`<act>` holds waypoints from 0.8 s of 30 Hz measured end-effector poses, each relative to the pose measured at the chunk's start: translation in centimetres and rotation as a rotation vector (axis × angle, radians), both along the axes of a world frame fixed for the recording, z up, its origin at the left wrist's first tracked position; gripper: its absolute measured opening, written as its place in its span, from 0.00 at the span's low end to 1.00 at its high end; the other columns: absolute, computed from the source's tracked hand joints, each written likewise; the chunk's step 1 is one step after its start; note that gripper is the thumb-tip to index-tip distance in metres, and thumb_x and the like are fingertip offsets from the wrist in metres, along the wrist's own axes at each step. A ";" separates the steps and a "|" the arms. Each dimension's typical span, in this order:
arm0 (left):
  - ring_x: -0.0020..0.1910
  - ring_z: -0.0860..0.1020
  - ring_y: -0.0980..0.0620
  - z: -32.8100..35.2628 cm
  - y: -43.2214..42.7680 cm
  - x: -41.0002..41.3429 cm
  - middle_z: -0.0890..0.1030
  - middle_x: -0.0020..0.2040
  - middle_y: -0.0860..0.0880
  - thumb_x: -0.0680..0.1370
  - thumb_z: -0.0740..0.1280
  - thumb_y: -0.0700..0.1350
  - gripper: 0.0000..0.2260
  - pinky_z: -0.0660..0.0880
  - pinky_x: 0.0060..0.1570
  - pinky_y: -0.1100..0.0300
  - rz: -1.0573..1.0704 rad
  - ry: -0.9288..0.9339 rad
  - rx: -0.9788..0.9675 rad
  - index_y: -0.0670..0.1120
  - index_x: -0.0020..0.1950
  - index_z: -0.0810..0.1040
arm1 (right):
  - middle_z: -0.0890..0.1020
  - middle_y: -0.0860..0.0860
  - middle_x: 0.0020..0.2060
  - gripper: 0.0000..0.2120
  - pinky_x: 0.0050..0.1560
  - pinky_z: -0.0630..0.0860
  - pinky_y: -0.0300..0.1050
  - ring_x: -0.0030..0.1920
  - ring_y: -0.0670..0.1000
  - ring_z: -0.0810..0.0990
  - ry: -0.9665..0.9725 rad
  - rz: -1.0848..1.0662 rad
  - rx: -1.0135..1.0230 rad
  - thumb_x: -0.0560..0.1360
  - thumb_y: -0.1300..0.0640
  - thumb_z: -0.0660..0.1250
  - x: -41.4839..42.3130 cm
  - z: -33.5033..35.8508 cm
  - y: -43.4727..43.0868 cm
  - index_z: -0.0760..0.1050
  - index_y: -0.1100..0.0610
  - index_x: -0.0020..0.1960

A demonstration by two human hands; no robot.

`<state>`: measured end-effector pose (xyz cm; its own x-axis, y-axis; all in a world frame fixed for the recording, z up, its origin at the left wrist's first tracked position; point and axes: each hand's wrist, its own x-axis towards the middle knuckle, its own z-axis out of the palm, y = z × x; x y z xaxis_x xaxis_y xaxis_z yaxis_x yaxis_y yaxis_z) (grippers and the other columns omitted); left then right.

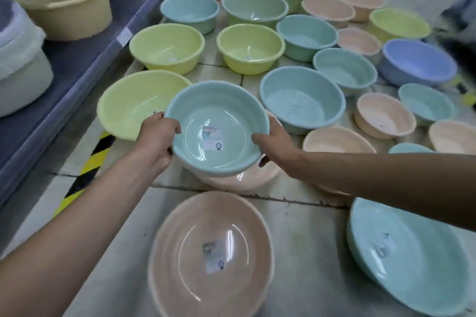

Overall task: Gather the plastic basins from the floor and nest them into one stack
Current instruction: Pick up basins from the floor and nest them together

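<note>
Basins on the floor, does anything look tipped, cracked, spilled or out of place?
No cracks or spills show. The yellow-green basin beside the shelf looks tipped toward the camera rather than flat, though the wide lens may exaggerate. The left hand and right hand grip a teal basin above a peach basin.

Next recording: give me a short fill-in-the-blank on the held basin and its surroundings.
1. The teal basin is gripped at its rim by ___ hands: the left hand and the right hand.
2. The basin underneath is ___ in colour.
3. The shelf stands on the person's ___ side.
Missing words: both; peach; left.
</note>
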<state>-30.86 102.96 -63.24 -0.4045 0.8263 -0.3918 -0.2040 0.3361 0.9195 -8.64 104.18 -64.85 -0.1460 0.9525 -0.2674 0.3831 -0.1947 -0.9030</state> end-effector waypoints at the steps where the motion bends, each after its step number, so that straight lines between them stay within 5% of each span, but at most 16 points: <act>1: 0.38 0.75 0.45 0.1 0.8 2.3 0.77 0.40 0.44 0.72 0.57 0.28 0.13 0.72 0.38 0.58 -0.016 -0.005 -0.002 0.44 0.43 0.75 | 0.80 0.53 0.47 0.17 0.28 0.78 0.46 0.38 0.53 0.80 0.005 -0.017 0.016 0.74 0.64 0.62 2.4 0.5 0.3 0.70 0.50 0.59; 4: 0.39 0.75 0.44 0.7 3.6 9.9 0.76 0.40 0.44 0.72 0.57 0.28 0.12 0.72 0.37 0.58 -0.067 -0.032 -0.013 0.43 0.43 0.73 | 0.79 0.53 0.44 0.11 0.28 0.75 0.45 0.38 0.52 0.79 0.053 -0.102 0.029 0.75 0.65 0.61 10.0 1.1 1.8 0.71 0.50 0.51; 11: 0.42 0.79 0.42 -0.1 11.4 28.1 0.80 0.47 0.41 0.71 0.57 0.29 0.15 0.78 0.43 0.52 -0.137 -0.051 -0.023 0.40 0.53 0.76 | 0.80 0.53 0.42 0.12 0.23 0.74 0.42 0.36 0.53 0.79 0.108 -0.268 0.014 0.75 0.64 0.63 28.1 1.8 8.3 0.73 0.53 0.57; 15: 0.38 0.77 0.45 -0.9 15.7 37.5 0.78 0.40 0.45 0.72 0.58 0.29 0.11 0.76 0.41 0.55 -0.159 -0.003 -0.002 0.44 0.42 0.73 | 0.79 0.53 0.41 0.10 0.24 0.73 0.41 0.35 0.53 0.77 0.121 -0.317 0.027 0.76 0.64 0.62 37.2 1.3 12.1 0.73 0.52 0.54; 24: 0.41 0.81 0.42 -5.3 23.5 51.3 0.81 0.42 0.43 0.71 0.59 0.30 0.12 0.80 0.47 0.47 -0.221 0.003 -0.031 0.43 0.45 0.77 | 0.79 0.52 0.42 0.09 0.30 0.74 0.43 0.40 0.53 0.77 0.134 -0.471 -0.057 0.74 0.62 0.62 50.1 -4.1 18.3 0.75 0.54 0.52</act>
